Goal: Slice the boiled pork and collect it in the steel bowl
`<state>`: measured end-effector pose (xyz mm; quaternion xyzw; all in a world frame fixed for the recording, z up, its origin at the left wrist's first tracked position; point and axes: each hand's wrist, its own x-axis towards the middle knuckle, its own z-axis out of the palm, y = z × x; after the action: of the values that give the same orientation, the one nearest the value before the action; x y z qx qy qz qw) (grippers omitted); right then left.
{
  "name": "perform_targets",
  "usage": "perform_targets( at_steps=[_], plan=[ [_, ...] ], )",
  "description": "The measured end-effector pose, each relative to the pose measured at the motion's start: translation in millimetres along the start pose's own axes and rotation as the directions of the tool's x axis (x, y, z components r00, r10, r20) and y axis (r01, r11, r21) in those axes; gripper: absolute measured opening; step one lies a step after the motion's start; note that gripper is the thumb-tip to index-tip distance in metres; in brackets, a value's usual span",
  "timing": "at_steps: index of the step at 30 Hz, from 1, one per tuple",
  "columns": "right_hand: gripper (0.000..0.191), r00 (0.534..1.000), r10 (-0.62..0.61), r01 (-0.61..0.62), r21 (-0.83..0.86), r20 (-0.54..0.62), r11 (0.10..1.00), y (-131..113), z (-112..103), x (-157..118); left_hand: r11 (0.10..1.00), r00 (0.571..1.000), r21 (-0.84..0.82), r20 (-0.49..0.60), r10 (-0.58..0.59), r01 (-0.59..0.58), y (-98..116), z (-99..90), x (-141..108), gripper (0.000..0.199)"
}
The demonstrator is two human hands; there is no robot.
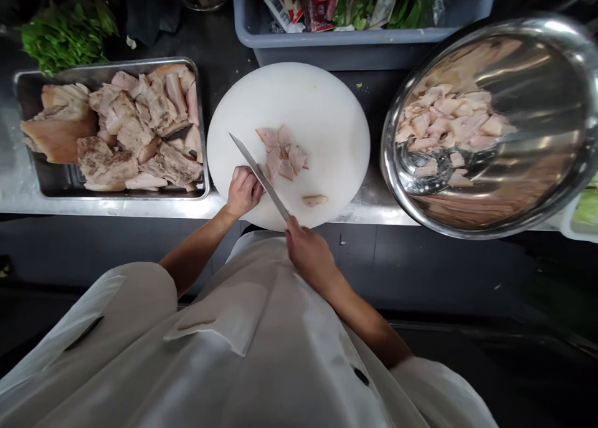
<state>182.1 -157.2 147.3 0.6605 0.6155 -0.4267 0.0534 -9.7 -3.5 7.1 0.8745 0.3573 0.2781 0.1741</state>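
My right hand [311, 253] is closed round the handle of a kitchen knife [259, 174], at the near edge of a round white cutting board [336, 123]. The blade slants up and to the left across the board. Close against the blade's left side, my left hand [244, 191] has its fingers curled; what they hold, if anything, is hidden. Several cut pieces of pale cooked meat [283, 151] lie just right of the blade. One narrow strip of meat [315, 200] rests apart from them, nearer to me.
Left of the board, a metal tray [205, 188] holds large chunks of cooked meat, with green herbs [65, 35] behind it. A big steel bowl [555, 135] on the right contains cut meat. Behind stands a grey bin [336, 40] with packets and leafy greens.
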Motion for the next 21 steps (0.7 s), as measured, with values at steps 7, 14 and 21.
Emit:
perform_targets(
  at_steps=[7,14,21],
  plan=[
    [0.036,0.999,0.033,-0.033,-0.009,0.02,0.999,-2.3,0.3,10.2,0.998,0.999,-0.048,-0.008,0.035,-0.035,2.7,-0.4,2.3,0.017],
    [0.028,0.989,0.117,-0.121,0.037,0.085,0.992,12.1,14.1,-26.7,0.997,0.997,-0.041,-0.038,0.064,-0.065,5.4,-0.7,4.8,0.012],
    [0.032,0.998,0.024,-0.023,0.026,-0.052,0.999,0.2,-3.3,34.1,0.998,0.998,-0.029,0.023,0.056,-0.055,8.8,-7.1,4.8,0.014]
  ],
)
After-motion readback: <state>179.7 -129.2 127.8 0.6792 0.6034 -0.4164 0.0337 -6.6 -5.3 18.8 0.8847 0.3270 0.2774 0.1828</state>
